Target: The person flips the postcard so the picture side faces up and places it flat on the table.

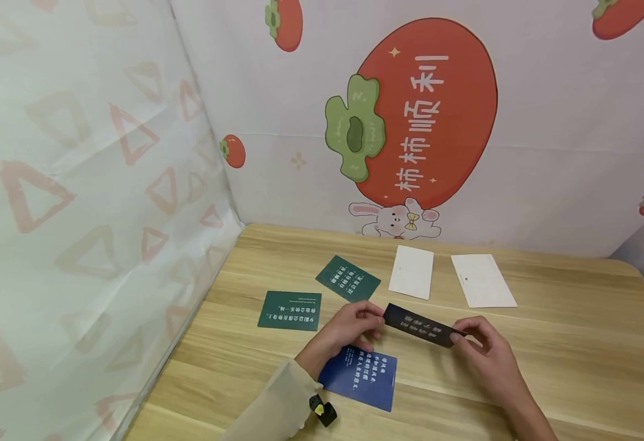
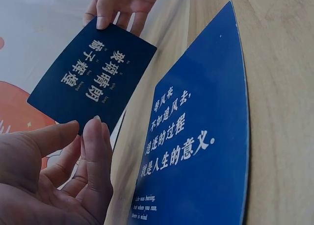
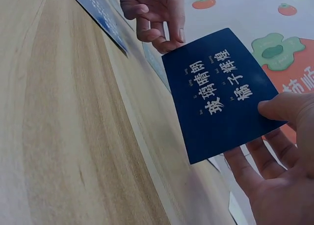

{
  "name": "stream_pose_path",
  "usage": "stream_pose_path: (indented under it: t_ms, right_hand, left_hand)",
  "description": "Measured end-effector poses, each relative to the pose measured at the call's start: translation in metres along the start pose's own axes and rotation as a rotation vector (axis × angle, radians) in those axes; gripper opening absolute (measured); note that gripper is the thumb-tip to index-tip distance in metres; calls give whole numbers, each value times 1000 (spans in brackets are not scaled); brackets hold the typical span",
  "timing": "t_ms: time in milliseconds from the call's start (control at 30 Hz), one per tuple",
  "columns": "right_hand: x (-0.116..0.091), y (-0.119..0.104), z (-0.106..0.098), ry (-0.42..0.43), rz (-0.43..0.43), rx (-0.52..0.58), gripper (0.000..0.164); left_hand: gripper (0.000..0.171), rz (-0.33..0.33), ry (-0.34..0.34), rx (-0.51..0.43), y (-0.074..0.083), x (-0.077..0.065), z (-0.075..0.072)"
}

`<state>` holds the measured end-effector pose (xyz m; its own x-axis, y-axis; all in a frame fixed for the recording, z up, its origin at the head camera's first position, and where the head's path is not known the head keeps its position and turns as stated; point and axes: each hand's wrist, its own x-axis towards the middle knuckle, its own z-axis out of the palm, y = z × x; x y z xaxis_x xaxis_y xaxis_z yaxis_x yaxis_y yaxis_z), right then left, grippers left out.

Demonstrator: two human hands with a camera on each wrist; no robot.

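A dark blue card [image 1: 423,326] with white lettering is held up above the table, tilted. My right hand [image 1: 490,358] grips its right end, thumb on the printed face and fingers behind, as the right wrist view shows. At the opposite edge, the fingertips of my left hand [image 2: 54,171] pinch the card [image 2: 93,78]. Below my left hand, a blue card [image 1: 360,380] with white text lies on the wooden table [image 1: 212,367]; the left forearm covers part of it.
Two green cards with white text, one at the left [image 1: 290,310] and one farther back [image 1: 348,278], lie on the table. Two white cards, one near the middle [image 1: 412,272] and one to its right [image 1: 484,280], lie near the back edge. A printed cloth wall [image 1: 294,202] stands behind.
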<state>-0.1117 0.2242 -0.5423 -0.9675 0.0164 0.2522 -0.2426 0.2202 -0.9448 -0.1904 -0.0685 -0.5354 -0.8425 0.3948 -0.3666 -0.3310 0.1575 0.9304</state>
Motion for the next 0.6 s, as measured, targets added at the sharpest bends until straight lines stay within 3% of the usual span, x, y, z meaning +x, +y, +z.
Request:
stream_pose_path:
  t_ms: [267,500,600]
  right_hand:
    - [1,-1,-1,35,57,-37,16]
    - [5,0,-3,45,126,-131,22]
    - [7,1,-4,40,177,-117,27]
  left_hand:
    - [17,5,36,29,0,-1,0]
    - [15,11,17,30,3,0,-1]
    - [15,12,10,30,4,0,0]
